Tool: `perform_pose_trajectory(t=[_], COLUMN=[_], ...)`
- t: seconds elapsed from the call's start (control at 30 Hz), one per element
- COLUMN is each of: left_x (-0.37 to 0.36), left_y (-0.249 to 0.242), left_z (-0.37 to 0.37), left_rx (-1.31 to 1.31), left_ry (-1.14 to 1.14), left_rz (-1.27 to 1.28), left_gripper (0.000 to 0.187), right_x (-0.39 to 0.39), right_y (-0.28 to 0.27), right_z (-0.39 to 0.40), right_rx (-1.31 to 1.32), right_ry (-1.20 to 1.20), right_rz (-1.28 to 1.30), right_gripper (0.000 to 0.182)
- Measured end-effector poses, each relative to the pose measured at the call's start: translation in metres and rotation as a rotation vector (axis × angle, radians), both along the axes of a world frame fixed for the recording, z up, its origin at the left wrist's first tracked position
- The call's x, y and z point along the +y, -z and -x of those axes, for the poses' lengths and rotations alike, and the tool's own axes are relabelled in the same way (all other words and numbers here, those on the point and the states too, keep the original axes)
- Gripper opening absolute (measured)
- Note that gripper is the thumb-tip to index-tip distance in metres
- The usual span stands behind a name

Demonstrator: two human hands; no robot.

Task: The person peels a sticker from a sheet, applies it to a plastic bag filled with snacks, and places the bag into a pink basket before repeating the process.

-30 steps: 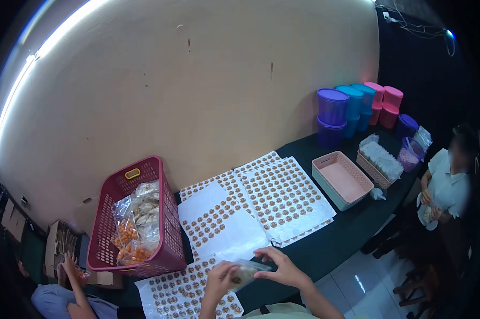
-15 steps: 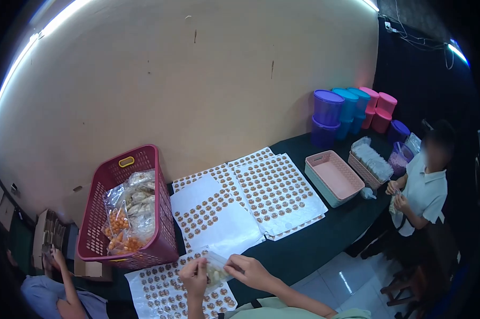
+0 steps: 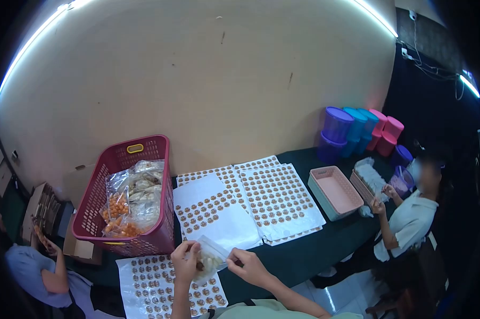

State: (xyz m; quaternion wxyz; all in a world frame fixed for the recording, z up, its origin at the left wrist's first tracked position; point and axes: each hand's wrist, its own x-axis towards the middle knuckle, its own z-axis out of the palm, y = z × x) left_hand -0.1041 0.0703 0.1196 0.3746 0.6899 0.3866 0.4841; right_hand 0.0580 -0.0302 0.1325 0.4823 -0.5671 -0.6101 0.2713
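Observation:
A clear plastic bag [image 3: 211,259] with pale pieces and a darker brownish bit inside is held up between my two hands, above the table's front edge. My left hand [image 3: 184,262] pinches its left side near the top. At its right edge, my right hand [image 3: 248,267] has thumb and fingers closed on the plastic. Below lies a sheet of round stickers [image 3: 144,284], partly covered by my left hand and forearm. More sticker sheets [image 3: 280,204] are spread behind the bag, some with stickers peeled away.
A maroon basket [image 3: 168,212] with bagged orange and pale goods stands left. Right are a pink-and-green basket [image 3: 330,204], a basket of plastic packets [image 3: 370,178] and stacked lidded tubs [image 3: 337,133]. One person [image 3: 410,223] works at the right, another [image 3: 48,282] at the left.
My view has shifted. The bag is tilted and more spread, its contents more visible. The person at the right has leaned toward the table, hands now near the packets.

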Motion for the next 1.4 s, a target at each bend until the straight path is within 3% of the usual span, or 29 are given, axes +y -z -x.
perform_pose_trajectory(t=[0.03, 0.1, 0.17, 0.23, 0.3, 0.43, 0.47, 0.5, 0.57, 0.6, 0.63, 0.7, 0.73, 0.87, 0.9, 0.97, 1.13, 1.23, 1.4], left_x=[-0.003, -0.01, -0.033, -0.051, -0.061, -0.054, -0.048, -0.043, -0.036, -0.035, -0.036, -0.041, -0.043, -0.04, -0.037, -0.028, -0.008, -0.001, 0.002], left_y=[0.0, 0.002, 0.012, 0.016, 0.02, 0.034, 0.035, 0.036, 0.037, 0.04, 0.043, 0.043, 0.042, 0.055, 0.044, 0.021, -0.02, -0.033, -0.02], left_z=[-0.004, -0.012, -0.018, -0.026, -0.033, -0.038, -0.032, -0.026, -0.019, -0.015, -0.012, -0.011, -0.007, 0.005, 0.008, 0.015, 0.026, 0.034, 0.031], left_rx=[-0.011, 0.009, 0.106, 0.184, 0.245, 0.107, 0.11, 0.113, 0.113, 0.158, 0.205, 0.224, 0.248, 0.097, 0.135, 0.219, 0.155, 0.039, -0.1], left_ry=[-0.014, -0.154, -0.141, 0.048, 0.058, -0.039, 0.035, 0.108, 0.177, 0.209, 0.235, 0.257, 0.306, 0.162, 0.121, 0.033, -0.173, -0.342, -0.429], left_rz=[-0.005, -0.293, -0.267, -0.337, -0.328, -0.211, -0.25, -0.288, -0.229, -0.209, -0.188, -0.149, -0.117, -0.03, -0.095, -0.222, -0.367, -0.308, -0.207], left_gripper=[0.017, 0.023, 0.036, 0.046, 0.046, 0.039, 0.035, 0.031, 0.022, 0.02, 0.017, 0.014, 0.011, 0.01, 0.011, 0.013, 0.01, 0.009, 0.01], right_x=[0.0, 0.001, 0.002, 0.0, -0.003, -0.009, -0.009, -0.011, -0.013, -0.013, -0.014, -0.014, -0.009, 0.004, 0.005, 0.008, 0.032, 0.044, 0.043], right_y=[0.002, 0.007, 0.011, 0.004, 0.003, 0.007, 0.001, -0.004, -0.014, -0.027, -0.025, -0.017, -0.011, 0.007, 0.008, 0.007, 0.001, -0.008, -0.003], right_z=[-0.003, -0.01, -0.017, -0.016, -0.014, 0.0, 0.002, 0.003, 0.006, 0.008, 0.005, -0.002, 0.003, 0.022, 0.025, 0.033, 0.047, 0.059, 0.072], right_rx=[0.043, 0.022, 0.038, 0.062, 0.145, 0.174, -0.038, -0.049, -0.205, -0.182, -0.187, -0.543, -0.429, -0.245, -0.24, 0.04, 0.06, 0.024, 0.113], right_ry=[0.047, 0.087, 0.184, 0.175, 0.165, 0.124, 0.161, 0.155, 0.385, 0.444, 0.425, 0.12, 0.06, 0.012, 0.007, -0.02, -0.078, -0.138, -0.204], right_rz=[0.003, -0.018, -0.029, -0.033, 0.057, 0.057, -0.086, -0.079, -0.24, -0.221, -0.216, -0.1, -0.07, -0.096, -0.097, 0.015, -0.074, -0.147, -0.136], right_gripper=[0.017, 0.016, 0.017, 0.018, 0.017, 0.02, 0.015, 0.015, 0.027, 0.023, 0.023, 0.018, 0.014, 0.014, 0.014, 0.014, 0.013, 0.012, 0.013])
